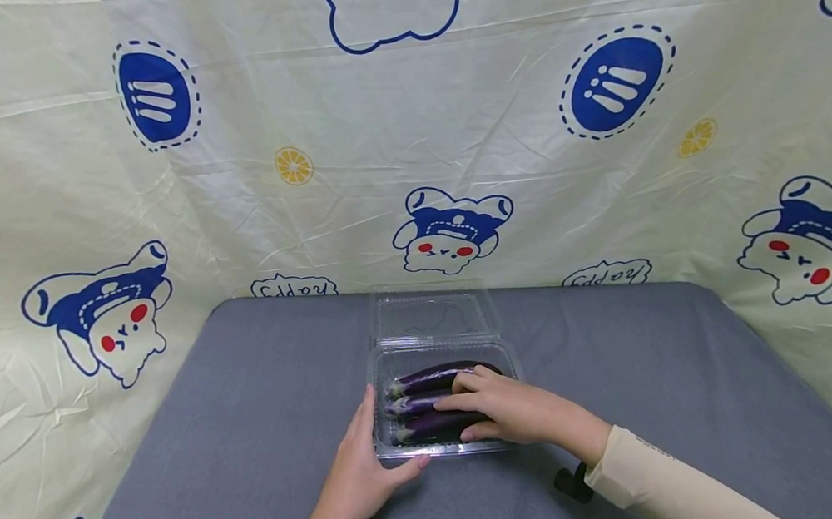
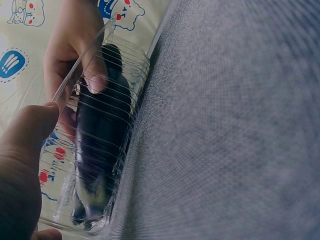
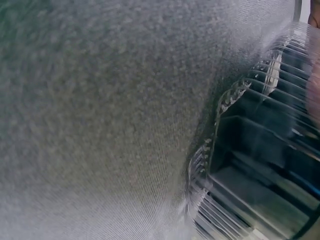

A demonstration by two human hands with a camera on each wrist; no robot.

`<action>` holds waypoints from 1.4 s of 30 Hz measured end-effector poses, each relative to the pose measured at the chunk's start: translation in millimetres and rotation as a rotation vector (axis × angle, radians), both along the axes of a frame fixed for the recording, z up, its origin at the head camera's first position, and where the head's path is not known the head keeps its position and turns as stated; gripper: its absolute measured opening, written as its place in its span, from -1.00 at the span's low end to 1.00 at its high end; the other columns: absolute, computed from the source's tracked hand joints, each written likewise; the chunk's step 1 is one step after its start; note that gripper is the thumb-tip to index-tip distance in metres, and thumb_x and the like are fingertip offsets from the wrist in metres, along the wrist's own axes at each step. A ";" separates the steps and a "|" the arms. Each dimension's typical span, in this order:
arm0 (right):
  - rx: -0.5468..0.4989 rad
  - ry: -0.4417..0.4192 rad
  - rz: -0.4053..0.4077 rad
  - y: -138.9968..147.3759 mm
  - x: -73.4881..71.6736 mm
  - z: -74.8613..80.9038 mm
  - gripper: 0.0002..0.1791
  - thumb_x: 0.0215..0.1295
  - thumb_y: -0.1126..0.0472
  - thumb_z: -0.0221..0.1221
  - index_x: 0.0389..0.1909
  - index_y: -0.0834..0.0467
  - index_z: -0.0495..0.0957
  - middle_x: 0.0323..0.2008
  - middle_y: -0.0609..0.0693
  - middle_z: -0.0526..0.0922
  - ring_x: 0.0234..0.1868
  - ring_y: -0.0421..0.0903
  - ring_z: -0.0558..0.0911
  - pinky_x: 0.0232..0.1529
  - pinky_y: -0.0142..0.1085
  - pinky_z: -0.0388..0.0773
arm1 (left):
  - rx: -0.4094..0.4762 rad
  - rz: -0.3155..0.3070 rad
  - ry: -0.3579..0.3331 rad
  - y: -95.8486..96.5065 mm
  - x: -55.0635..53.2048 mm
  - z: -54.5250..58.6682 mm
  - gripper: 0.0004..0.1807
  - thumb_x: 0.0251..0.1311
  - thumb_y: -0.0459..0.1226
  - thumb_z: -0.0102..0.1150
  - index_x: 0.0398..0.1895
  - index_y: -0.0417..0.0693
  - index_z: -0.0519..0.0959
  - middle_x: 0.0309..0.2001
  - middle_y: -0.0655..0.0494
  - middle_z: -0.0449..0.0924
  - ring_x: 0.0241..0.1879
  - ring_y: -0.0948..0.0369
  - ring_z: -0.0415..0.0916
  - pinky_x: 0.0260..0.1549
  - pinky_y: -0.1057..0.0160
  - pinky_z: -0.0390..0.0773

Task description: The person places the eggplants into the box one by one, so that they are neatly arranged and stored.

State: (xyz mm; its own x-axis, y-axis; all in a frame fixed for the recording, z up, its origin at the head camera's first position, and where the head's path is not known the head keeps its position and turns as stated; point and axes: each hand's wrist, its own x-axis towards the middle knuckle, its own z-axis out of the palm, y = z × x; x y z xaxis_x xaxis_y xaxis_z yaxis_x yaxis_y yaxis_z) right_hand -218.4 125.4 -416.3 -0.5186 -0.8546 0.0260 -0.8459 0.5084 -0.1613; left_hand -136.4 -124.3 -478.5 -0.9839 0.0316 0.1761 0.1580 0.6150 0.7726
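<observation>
A clear plastic clamshell box [image 1: 449, 448] stands on the table with its lid [image 1: 432, 312] folded back. Inside, three purple eggplants lie side by side: a far eggplant [image 1: 427, 378], a middle eggplant [image 1: 411, 405] and a near eggplant [image 1: 432, 427]. My right hand [image 1: 516, 407] reaches in from the right and grips the near eggplant, thumb on its near side, fingers over the others. The right ends are partly hidden by this hand. My left hand [image 1: 356, 466] rests against the box's near left corner, fingers straight along the left wall, thumb by the front rim [image 2: 75, 65].
A grey cloth [image 1: 250, 409] covers the table around the box. Behind and at both sides hangs a pale printed curtain [image 1: 525, 140]. A black device [image 1: 573, 484] is at my right wrist.
</observation>
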 end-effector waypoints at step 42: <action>-0.321 0.137 -0.156 57.6 18.6 -19.4 -0.74 0.37 -0.02 0.23 -0.01 -0.06 0.68 -0.06 -0.26 0.57 0.06 -0.26 0.50 0.03 -0.17 0.54 | -0.015 -0.009 -0.014 -6.0 0.3 2.6 0.30 -0.11 0.26 0.44 0.60 -0.03 -0.06 0.55 -0.15 0.07 0.48 -0.17 0.14 0.38 -0.22 0.23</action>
